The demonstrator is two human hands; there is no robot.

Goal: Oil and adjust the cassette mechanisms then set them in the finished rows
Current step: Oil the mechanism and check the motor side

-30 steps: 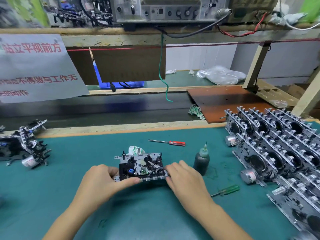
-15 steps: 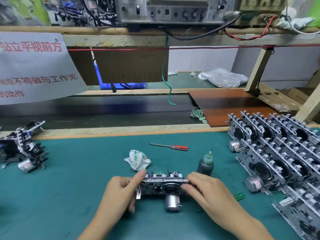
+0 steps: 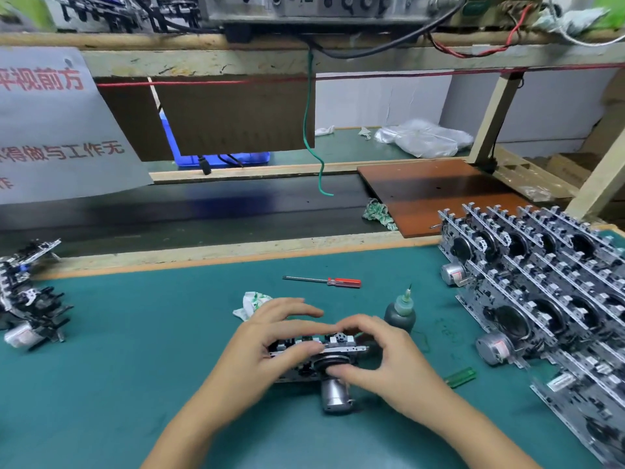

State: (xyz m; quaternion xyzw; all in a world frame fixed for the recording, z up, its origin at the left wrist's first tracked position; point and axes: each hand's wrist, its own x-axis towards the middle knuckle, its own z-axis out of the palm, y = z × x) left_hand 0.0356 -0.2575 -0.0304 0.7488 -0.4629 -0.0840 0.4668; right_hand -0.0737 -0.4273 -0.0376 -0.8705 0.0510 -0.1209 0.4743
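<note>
Since the earlier frame both hands have moved further over the part: left fingers now spread across its top, right thumb now down on the black wheel. Left hand (image 3: 270,343) grips the black-and-silver metal cassette mechanism (image 3: 318,363) at its left end, thumb pressed on the silver top rail, other fingers extended, loosely arched above it. Right hand (image 3: 389,357) curls round the right end, index arched over the top edge, thumb tip touching the round black flywheel on the near face. Mechanism stands on edge on the teal bench mat (image 3: 135,350), its silver cylindrical motor (image 3: 334,396) pointing toward the camera.

Dark grey oil bottle with green nozzle (image 3: 400,313) stands just behind the right hand. Red-handled screwdriver (image 3: 324,281) lies further back. Green translucent screwdriver handle (image 3: 461,377) shows beside the right wrist. Crumpled white-green rag (image 3: 252,302) sits behind the left fingers. Finished rows of upright mechanisms (image 3: 541,282) fill the right side of the mat; small pile of mechanisms (image 3: 27,299) at left edge. Dark conveyor belt (image 3: 203,211) runs behind the bench, with a brown board (image 3: 439,191), a white printed sign (image 3: 50,130), and a wooden shelf with test equipment (image 3: 321,8) overhead.
</note>
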